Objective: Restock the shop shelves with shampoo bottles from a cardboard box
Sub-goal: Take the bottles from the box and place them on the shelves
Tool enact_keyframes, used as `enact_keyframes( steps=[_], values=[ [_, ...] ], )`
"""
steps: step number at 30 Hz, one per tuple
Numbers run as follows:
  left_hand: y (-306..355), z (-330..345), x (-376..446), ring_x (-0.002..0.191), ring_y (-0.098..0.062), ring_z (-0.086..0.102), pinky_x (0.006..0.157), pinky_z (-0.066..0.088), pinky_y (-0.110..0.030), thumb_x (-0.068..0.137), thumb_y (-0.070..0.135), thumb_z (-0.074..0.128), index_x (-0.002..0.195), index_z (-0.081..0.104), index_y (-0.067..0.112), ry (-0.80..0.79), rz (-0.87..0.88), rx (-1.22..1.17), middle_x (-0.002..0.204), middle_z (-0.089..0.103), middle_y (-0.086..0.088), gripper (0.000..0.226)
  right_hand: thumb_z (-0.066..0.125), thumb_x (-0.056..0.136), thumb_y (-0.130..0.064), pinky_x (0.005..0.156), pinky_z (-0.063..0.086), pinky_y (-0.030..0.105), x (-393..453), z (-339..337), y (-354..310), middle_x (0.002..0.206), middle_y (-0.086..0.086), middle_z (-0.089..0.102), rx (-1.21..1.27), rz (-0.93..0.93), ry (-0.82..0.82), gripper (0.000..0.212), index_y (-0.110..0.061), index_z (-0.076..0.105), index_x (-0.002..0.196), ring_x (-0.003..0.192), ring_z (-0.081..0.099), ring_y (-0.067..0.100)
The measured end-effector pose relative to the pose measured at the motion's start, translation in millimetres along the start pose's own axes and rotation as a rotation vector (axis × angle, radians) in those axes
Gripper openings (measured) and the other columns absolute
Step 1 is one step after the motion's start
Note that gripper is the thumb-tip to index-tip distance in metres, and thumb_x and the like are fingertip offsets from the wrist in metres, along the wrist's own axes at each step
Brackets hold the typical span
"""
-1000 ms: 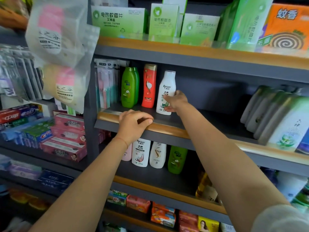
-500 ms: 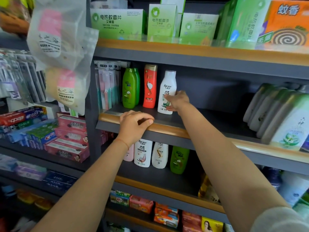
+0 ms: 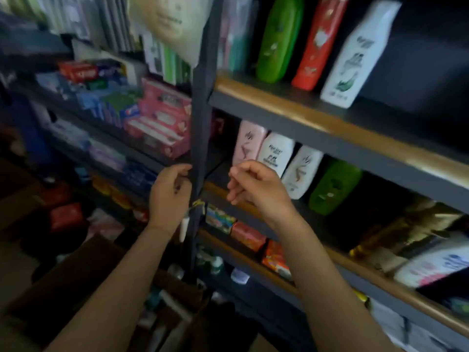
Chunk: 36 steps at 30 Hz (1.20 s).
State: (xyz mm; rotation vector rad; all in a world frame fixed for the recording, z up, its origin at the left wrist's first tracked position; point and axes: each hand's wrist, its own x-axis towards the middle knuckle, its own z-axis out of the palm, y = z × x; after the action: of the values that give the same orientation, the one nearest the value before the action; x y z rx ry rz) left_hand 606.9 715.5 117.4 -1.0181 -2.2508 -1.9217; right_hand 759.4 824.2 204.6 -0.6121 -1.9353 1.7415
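White bottle (image 3: 355, 57) upright on shelf (image 3: 317, 123); both hands (left (image 3: 170, 194), right (image 3: 256, 189)) below, fingers loosely curled, holding nothing.

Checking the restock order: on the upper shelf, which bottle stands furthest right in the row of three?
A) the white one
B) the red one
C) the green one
A: the white bottle stands right of the red bottle and the green bottle.
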Motion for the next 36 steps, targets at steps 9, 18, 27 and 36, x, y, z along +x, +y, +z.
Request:
enact_keyframes(
  steps=[9, 18, 27, 36],
  values=[
    [-259, -144, -247, 0.093, -0.042, 0.063, 0.084, 0.049, -0.048, 0.079, 0.024, 0.06, 0.096, 0.07, 0.006, -0.269, -0.877, 0.802, 0.1, 0.065, -0.021, 0.026, 0.058, 0.099, -0.018, 0.059, 0.057, 0.028, -34, 192, 308, 0.076, 0.007, 0.063, -0.204, 0.808, -0.485, 0.009, -0.01, 0.059, 0.096, 0.06, 0.063, 0.015],
    [-311, -173, -352, 0.152, -0.036, 0.006, 0.115, -0.008, -0.065, 0.092, 0.057, 0.05, 0.155, 0.03, 0.025, -0.437, -0.855, 1.152, 0.164, 0.02, -0.012, 0.073, 0.06, 0.093, -0.018, 0.069, 0.05, 0.04, -103, 294, 502, 0.088, 0.014, 0.056, -0.595, 1.062, -0.596, 0.012, -0.008, 0.055, 0.097, 0.078, 0.059, 0.028],
    [-372, -143, -353, 0.147, -0.051, -0.012, 0.109, -0.002, -0.078, 0.091, 0.064, 0.039, 0.156, 0.023, 0.036, -0.347, -0.901, 1.12, 0.167, -0.009, -0.009, 0.073, 0.056, 0.098, -0.025, 0.102, 0.039, 0.032, -111, 304, 573, 0.15, 0.008, 0.044, -0.631, 1.041, -0.507, 0.055, -0.025, 0.038, 0.15, 0.131, 0.047, 0.029],
    [-376, -143, -357, 0.147, -0.054, -0.006, 0.108, 0.001, -0.079, 0.09, 0.057, 0.045, 0.148, 0.041, 0.031, -0.323, -0.865, 1.132, 0.167, -0.001, -0.012, 0.063, 0.06, 0.095, -0.021, 0.079, 0.044, 0.028, -103, 317, 581, 0.117, 0.008, 0.064, -0.618, 1.027, -0.3, 0.007, -0.025, 0.06, 0.1, 0.098, 0.058, 0.022]
  ],
)
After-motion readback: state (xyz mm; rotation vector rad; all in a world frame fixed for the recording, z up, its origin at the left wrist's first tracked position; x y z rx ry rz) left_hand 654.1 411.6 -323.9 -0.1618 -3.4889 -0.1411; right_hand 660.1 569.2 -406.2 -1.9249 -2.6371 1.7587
